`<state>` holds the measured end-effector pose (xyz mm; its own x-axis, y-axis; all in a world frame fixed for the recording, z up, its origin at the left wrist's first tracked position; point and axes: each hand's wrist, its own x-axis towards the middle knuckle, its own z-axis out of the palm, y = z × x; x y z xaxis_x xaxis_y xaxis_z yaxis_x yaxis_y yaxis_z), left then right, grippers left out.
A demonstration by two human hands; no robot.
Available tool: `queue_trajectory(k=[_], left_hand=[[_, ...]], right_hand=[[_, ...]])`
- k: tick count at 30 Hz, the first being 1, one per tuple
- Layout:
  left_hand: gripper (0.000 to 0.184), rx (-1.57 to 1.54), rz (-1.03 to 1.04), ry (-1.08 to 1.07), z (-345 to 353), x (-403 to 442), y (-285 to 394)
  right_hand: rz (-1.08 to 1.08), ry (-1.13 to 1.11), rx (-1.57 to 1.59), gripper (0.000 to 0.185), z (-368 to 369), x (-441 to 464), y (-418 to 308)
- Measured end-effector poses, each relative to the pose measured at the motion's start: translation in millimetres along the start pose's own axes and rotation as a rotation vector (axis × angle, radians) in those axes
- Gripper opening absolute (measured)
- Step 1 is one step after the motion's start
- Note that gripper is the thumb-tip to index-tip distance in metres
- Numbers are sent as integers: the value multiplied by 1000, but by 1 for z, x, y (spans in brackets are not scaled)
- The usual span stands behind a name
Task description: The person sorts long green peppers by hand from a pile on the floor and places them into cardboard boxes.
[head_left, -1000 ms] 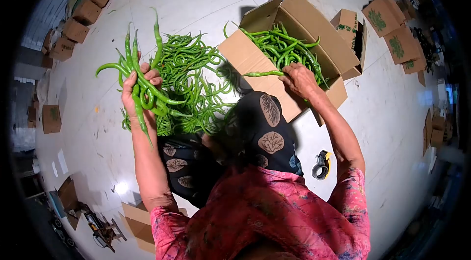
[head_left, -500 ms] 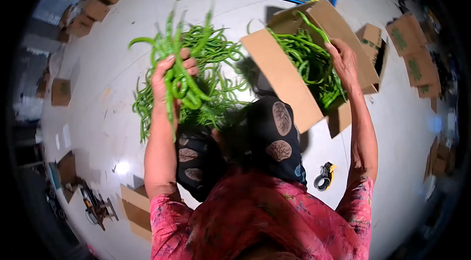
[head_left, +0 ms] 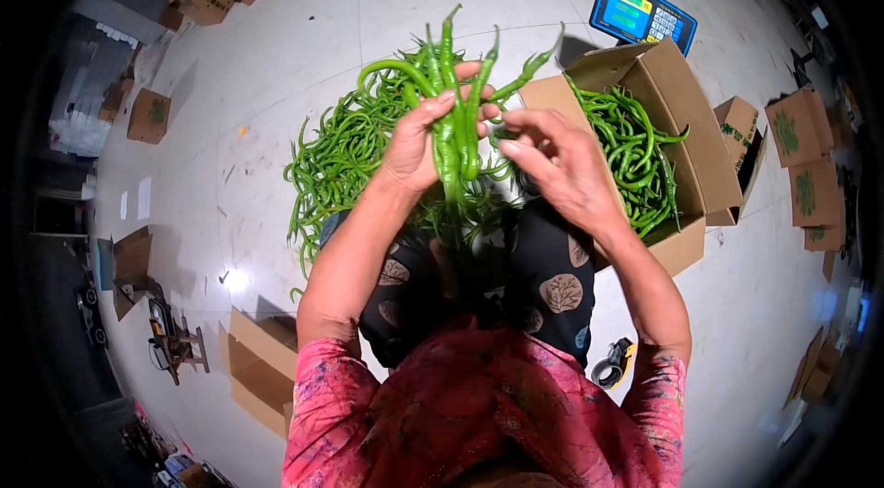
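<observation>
A bunch of long green peppers (head_left: 447, 124) is gripped in my left hand (head_left: 419, 143), above a pile of the same peppers (head_left: 345, 152) on the floor. Close to the bunch's right side is my right hand (head_left: 562, 161), its fingers apart and nothing held between them. To the right stands an open cardboard box (head_left: 681, 101) with many green peppers (head_left: 635, 152) inside. My right forearm passes in front of the box's near side.
Behind the box stands a blue scale display (head_left: 643, 14). A tape dispenser (head_left: 612, 366) lies right of my knees. An open carton (head_left: 258, 368) and a small wooden stool (head_left: 180, 341) are at lower left. More cartons (head_left: 806, 166) line both sides.
My right hand has left the box and come over to the bunch, and the single pepper it held is no longer in it. The view has shifted, and my left hand is nearer the middle.
</observation>
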<state>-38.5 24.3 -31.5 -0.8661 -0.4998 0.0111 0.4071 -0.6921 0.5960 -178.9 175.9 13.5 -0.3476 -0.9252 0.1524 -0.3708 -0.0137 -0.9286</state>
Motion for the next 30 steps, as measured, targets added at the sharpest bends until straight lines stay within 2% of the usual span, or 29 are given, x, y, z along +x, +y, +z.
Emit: queue_trajectory(k=[3,6,10,11,14,15,17,20,21,24,29,30], left_hand=[[50,69,8,-18,-4,1,-9],[48,134,47,39,-10,0,-11],[49,340,45,194,-5,-1,-8],[50,393,32,217,-2,-3,-6],[52,532,23,235,3,-4,-5],[52,586,15,220,9,-8,-2],[51,701,32,207,12,-10,-4],[50,548,-25,168,8,-8,-4],[48,400,-151,218,13,-11,1],[46,298,8,20,-5,-4,-10],[46,353,-154,92,3,-9,-3],[46,366,-134,75,6,-8,-6]], right_hand=[[-125,67,-75,35,33,20,18],[124,-114,-22,38,43,32,32],[100,-172,129,45,54,35,37],[222,-219,9,46,52,33,23],[215,-255,184,43,52,35,32],[157,-206,213,37,56,35,37],[264,-184,289,35,53,35,35],[322,-200,492,33,46,36,34],[326,-203,614,34,45,37,34],[366,-215,904,41,37,42,37],[375,-408,849,51,30,36,33],[379,-356,800,54,33,33,30]])
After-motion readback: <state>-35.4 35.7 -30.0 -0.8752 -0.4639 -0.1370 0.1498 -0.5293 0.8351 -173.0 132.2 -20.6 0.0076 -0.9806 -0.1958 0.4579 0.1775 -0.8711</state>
